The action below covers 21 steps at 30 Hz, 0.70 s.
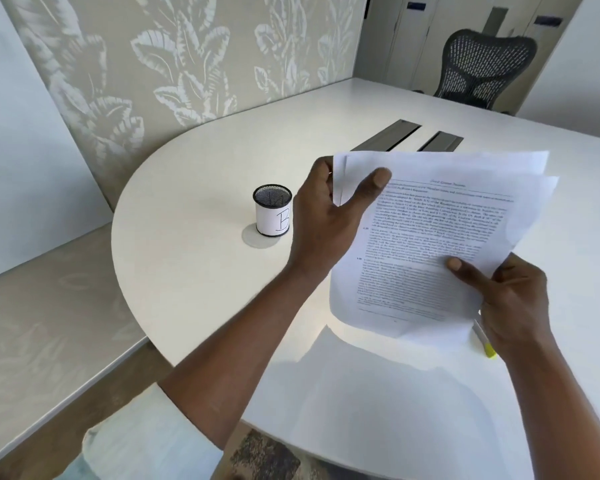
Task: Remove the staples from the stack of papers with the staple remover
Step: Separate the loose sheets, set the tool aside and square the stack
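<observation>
A stack of printed white papers [430,233] is held up above the white table [194,271], tilted toward me. My left hand [329,216] pinches the stack's upper left corner, thumb on the front page. My right hand [506,299] grips the lower right edge, thumb on top. Under my right hand a slim object with a yellow tip [486,342] pokes out; I cannot tell what it is or whether the hand holds it. No staple or staple remover is clearly visible.
A black mesh cup [273,210] wrapped in white paper marked "B" stands on the table left of my left hand. Two dark cable slots [406,138] lie beyond the papers. A black mesh office chair [482,71] sits at the far side.
</observation>
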Tool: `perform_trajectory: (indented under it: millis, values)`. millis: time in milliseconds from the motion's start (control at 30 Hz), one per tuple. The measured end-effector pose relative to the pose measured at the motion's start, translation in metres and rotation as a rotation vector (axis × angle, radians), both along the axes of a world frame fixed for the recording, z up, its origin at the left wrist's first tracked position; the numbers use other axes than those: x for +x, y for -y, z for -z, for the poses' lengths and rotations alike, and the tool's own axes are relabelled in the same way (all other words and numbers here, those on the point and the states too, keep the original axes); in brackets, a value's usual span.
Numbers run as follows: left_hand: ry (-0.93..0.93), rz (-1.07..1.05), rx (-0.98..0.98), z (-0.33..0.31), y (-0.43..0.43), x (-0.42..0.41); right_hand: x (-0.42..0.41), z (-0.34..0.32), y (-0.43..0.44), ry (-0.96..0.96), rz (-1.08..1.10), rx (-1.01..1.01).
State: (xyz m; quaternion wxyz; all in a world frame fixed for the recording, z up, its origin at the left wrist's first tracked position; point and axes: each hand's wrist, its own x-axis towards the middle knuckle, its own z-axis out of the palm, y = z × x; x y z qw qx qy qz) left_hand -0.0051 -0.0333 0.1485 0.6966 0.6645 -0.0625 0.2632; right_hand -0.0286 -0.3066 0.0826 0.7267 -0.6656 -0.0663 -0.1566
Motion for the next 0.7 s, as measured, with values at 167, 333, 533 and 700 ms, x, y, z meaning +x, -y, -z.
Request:
perform_trajectory:
  millis: [167,333,533,700]
  values:
    - [-0.170,0.179,0.056,0.039,-0.014,0.003,-0.002,0.008,-0.009,-0.002,-0.006,0.034]
    - [-0.225,0.205,0.116,0.083,-0.011,-0.006,-0.011,0.028,-0.021,-0.075,-0.006,0.010]
    - [-0.101,0.161,0.129,0.074,0.006,-0.009,-0.010,0.030,-0.025,-0.060,0.076,0.020]
    - [0.000,0.176,0.125,0.055,0.012,-0.002,-0.008,0.012,-0.021,0.005,0.046,0.063]
